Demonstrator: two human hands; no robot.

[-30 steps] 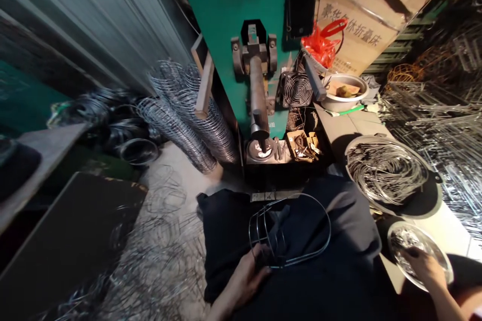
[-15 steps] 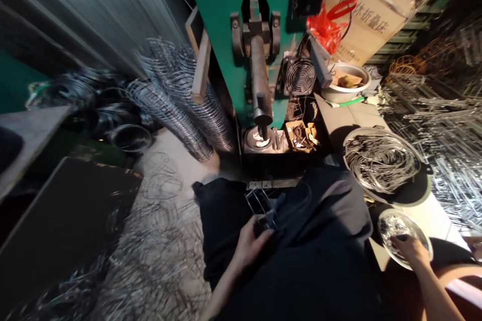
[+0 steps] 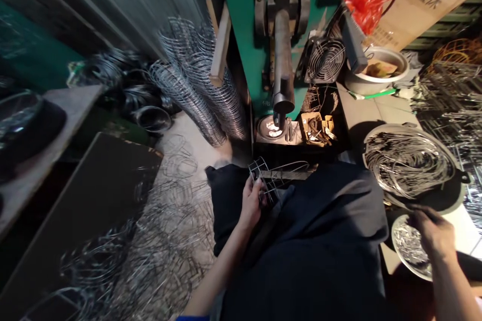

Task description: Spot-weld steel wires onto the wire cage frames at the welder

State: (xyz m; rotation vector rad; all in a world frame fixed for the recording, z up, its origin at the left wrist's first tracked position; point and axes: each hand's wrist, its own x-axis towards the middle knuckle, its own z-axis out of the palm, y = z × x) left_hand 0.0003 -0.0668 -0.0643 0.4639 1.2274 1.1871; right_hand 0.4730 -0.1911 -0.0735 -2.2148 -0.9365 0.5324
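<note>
My left hand (image 3: 251, 204) is closed around a small wire frame (image 3: 259, 165) of thin metal rods, held just above my lap. Part of the frame is hidden behind the fingers, and a long wire loop (image 3: 295, 166) extends from it to the right. Over the edge of a round bowl (image 3: 408, 248) of small shiny metal pieces is my right hand (image 3: 435, 233). Its fingers are curled together and darkened at the tips; whatever they hold is too small or blurred to make out.
Ahead stands a green machine (image 3: 241, 35) with a thick metal arm (image 3: 283, 60). A tub of bent wires (image 3: 410, 160) sits right, beyond the bowl. Stacked wire rings (image 3: 192, 100) lean left of the machine. Loose wire (image 3: 169, 241) covers the floor, beside a dark board (image 3: 86, 200).
My right hand has lifted out of the metal pieces toward the bowl's far edge. My left hand has raised and turned the wire frame, showing its long loop. The view has shifted.
</note>
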